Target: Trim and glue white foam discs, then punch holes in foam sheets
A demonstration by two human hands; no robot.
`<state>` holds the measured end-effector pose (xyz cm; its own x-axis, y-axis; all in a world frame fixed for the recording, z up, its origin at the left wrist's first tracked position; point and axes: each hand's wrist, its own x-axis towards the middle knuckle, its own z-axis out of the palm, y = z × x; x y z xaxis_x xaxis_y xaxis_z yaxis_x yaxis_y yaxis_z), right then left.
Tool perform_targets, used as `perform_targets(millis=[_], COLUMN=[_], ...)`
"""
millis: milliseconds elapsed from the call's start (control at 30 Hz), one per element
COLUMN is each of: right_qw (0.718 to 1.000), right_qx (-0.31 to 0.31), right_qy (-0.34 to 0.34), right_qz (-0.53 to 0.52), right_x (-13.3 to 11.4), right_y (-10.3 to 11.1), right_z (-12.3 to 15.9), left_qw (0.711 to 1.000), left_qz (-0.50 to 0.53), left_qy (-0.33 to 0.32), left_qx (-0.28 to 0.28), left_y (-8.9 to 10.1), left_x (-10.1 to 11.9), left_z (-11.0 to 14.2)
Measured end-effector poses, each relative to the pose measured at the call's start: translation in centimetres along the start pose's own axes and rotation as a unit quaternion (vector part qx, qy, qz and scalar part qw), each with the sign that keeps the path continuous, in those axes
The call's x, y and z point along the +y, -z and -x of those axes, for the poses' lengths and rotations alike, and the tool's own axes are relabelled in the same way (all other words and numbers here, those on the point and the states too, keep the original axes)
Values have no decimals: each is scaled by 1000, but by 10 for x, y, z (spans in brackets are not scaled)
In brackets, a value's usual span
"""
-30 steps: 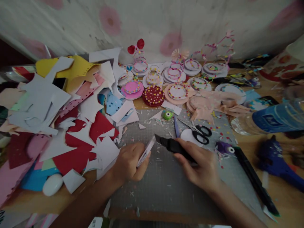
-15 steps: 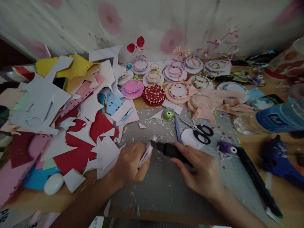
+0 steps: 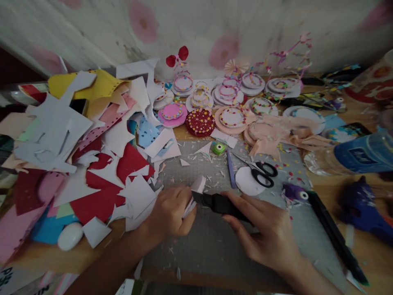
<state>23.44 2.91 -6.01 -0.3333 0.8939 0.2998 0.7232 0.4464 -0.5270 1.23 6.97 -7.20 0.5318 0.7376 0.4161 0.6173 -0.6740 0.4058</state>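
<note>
Left hand [image 3: 173, 209]: closed around a thin white piece [image 3: 199, 184], which is held tilted and nearly edge-on above the mat [image 3: 221, 250]; much of it is hidden by the fingers.
Right hand [image 3: 267, 229]: wrapped around a black knife [image 3: 227, 206], its blade aimed left and overlapping the piece in view; whether they touch cannot be told.
Surface: the grey, gridded mat lies on a wooden tabletop [image 3: 37, 260], strewn with white slivers and, at its right side, coloured confetti.
On the mat: scissors [image 3: 265, 175] lie open, partly over a white disc [image 3: 245, 180]; a slim blue stick [image 3: 231, 169] is just left of them, a green punch [image 3: 219, 148] beyond, a purple punch [image 3: 293, 193] to the right.
Left of the tabletop: a broad heap of scraps [image 3: 46, 131] in white, pink, blue and red, a yellow sheet [image 3: 95, 88] at the back and a white egg-shaped object [image 3: 70, 236] near the front edge.
Back rows: tiered paper discs [image 3: 229, 96] trimmed with coloured beads or stars crowd toward the wall, a dark red one [image 3: 200, 123] in front.
Right of the tabletop: a clear bottle [image 3: 362, 153] with a blue label lies on its side near a blue glue gun [image 3: 362, 205].
Room: dimly lit, the pale wall [image 3: 184, 24] patterned with round pink blooms and marked by dark smudges.
</note>
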Motion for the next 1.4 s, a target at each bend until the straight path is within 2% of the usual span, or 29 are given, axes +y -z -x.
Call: perform_targets(millis=[167, 333, 467, 533, 600, 633, 700, 767, 833, 867, 1067, 1233, 1300, 1400], right_qw=[1000, 980, 984, 985, 981, 978, 975, 974, 976, 976, 977, 979, 981, 985], right_qx=[11, 77, 72, 62, 66, 74, 89, 101, 106, 110, 125, 128, 121, 97], right_qy=[-13, -128, -139, -154, -181, -193, -203, -198, -190, -187, -172, -161, -152, -143], right_qz=[25, 129, 84, 52, 14, -4, -29, -33, -24, -20, -16, 2, 1, -8], right_x=[8, 30, 33, 30, 29, 30, 31, 33, 34, 33, 30, 30, 30, 31], right_y=[-1, -1, -5, -6, -5, -4, -3, -2, -3, -3, -8, -10, -11, -12], right_z=[0, -5, -6, -6, -7, -7, -9, -10, -10, -10, -12, -12, -10, -9], left_qw=[1000, 998, 995, 986, 954, 925, 851, 777, 726, 710, 680, 646, 611, 527], left_qz=[9, 56, 98, 147, 228, 279, 386, 484, 552, 572, 626, 660, 696, 770], left_qy=[10, -1, 25, 82, 194, 254, 349, 391, 402, 403, 382, 383, 377, 355], left_qx=[-1, 3, 5, 9, 24, 38, 71, 92, 85, 77, 5, -21, -24, -50], left_y=[-3, -7, -6, -3, 1, 3, 7, 9, 11, 11, 10, 13, 15, 18], left_x=[-1, -4, -6, -7, -10, -12, -15, -16, -17, -17, -22, -26, -24, -20], left_z=[0, 7, 9, 9, 8, 7, 3, -2, -8, -10, -7, -4, -5, -9])
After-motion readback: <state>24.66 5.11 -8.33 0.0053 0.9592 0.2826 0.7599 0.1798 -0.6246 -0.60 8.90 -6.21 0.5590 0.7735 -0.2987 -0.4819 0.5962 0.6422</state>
